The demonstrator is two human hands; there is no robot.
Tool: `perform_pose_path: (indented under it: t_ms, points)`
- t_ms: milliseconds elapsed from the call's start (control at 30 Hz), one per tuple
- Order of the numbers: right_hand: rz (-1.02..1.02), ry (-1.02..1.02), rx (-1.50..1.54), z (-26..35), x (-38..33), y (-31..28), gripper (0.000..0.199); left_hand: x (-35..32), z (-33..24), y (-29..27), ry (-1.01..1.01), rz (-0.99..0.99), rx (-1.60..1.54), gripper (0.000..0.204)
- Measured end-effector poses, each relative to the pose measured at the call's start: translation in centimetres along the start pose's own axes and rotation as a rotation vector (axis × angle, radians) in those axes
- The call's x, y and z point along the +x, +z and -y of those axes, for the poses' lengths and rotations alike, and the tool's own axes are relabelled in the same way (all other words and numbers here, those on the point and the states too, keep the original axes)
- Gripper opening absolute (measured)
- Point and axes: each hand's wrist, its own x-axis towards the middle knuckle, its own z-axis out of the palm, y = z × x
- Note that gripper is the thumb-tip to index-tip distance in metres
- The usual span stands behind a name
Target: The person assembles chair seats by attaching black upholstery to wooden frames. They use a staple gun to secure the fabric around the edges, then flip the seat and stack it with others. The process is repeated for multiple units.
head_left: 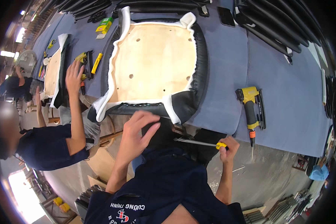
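A chair seat lies upside down on the blue-grey covered table, its pale wooden board (156, 61) facing up. Black leather-like cover (201, 63) wraps its sides, and a white padding edge (112, 71) sticks out around the board. My left hand (138, 130) is at the seat's near edge, thumb and fingers apart, holding nothing; whether its fingertips touch the cover I cannot tell. Low on the right, off the table's near edge, my right hand (229, 149) is closed around the yellow handle of a tool with a long thin metal shaft (198, 142) pointing left.
A yellow and black staple gun (251, 108) with a hose lies on the table (287, 112) to the right. Black cushions (276, 22) and a phone (226, 16) are at the back. On the left, a co-worker (52, 145) works at another seat (53, 72), near a yellow-handled cutter (97, 63).
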Motion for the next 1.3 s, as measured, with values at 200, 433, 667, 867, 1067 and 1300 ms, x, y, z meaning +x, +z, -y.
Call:
perform_pose_path:
  t_ms: [200, 433, 667, 867, 1067, 1300]
  points:
    - [-0.178, 0.056, 0.013, -0.1, -0.9, -1.6, 0.07, 3.8, -2.4, 2.5, 0.11, 0.062, -0.114, 0.024]
    - [-0.106, 0.052, -0.069, -0.3, -1.1, -1.4, 0.067, 2.5, -4.3, 3.2, 0.013, 0.377, -0.419, 0.023]
    - [-0.138, 0.143, -0.05, -0.8, -1.1, -0.8, 0.068, -3.3, 2.8, -0.8, -0.193, 0.253, -0.054, 0.041]
    - [-0.167, 0.592, 0.147, 0.9, 4.4, 0.4, 0.031, -6.2, 7.4, -4.4, -0.277, 0.446, 0.439, 0.053]
    - [-0.322, 0.152, -0.337, 0.8, 10.6, 1.9, 0.035, 3.8, -3.2, 2.8, 0.26, -0.069, 0.255, 0.049]
    - [-0.428, 0.317, -0.849, -2.2, 11.2, -2.0, 0.064, 9.0, -1.6, 9.1, 0.005, 0.242, 0.704, 0.054]
